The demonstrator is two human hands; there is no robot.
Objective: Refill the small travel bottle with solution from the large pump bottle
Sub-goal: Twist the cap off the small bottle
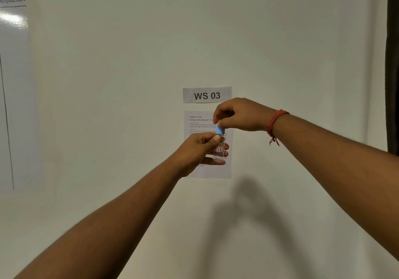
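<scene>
Travel bottle is being held up in mid-air in front of a white wall, upright, both arms stretched out toward it. Body is clear, looks like clear liquid inside though level is hard to read. Small white label on the front, red outline, blue marking reading roughly "7B".

Blue cap is sitting on top of the bottle. Can't tell if it's seated tight or partly loosened.

Left hand is gripping the bottle body from the left: thumb is pressing across the front near the shoulder, fingertips are wrapping round behind and showing at the right side of the bottle.

Right hand is coming in from above, fingers curled down and pinching the cap by its top edge. Red thread band is sitting on the right wrist, loose ends hanging below it.

Directly behind the bottle a printed task sheet is stuck to the wall; hands and bottle are covering its middle, text mostly too small to read. Just above it, a paper strip reading "WS 03".

Shadow of the arms is falling on the wall below right of the sheet. Whiteboard at far left, with handwriting at top. Dark curtain at the far right edge.
</scene>
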